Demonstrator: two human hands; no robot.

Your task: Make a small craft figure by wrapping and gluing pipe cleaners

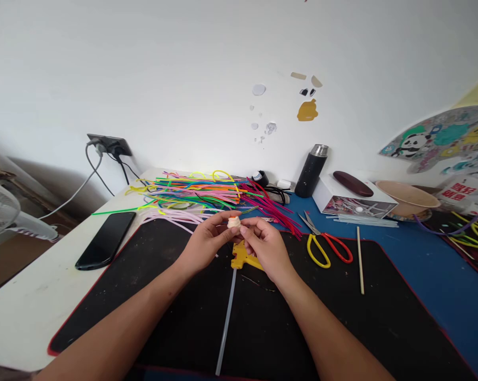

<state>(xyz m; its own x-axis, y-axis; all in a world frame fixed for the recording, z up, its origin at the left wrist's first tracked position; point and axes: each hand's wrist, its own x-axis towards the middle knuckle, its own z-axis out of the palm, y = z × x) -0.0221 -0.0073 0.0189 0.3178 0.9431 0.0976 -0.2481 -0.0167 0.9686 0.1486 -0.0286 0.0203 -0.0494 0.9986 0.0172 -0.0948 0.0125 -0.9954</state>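
My left hand (209,238) and my right hand (266,246) meet over the middle of the black mat (175,312). Between their fingertips is a small cream-coloured piece (233,223) with a bit of orange on top; its exact kind is too small to make out. Both hands pinch it, the left from one side and the right from the other. Just below lies a yellow glue gun (242,257), partly hidden by my right hand. A long translucent glue stick (226,323) runs from it toward the near edge.
Colourful pipe cleaners (199,190) lie piled at the back. Scissors (320,241) and a wooden stick (360,259) rest right of my hands. A phone (106,241) lies at left. A black thermos (312,172), white box (354,196) and bowl (407,194) stand at back right.
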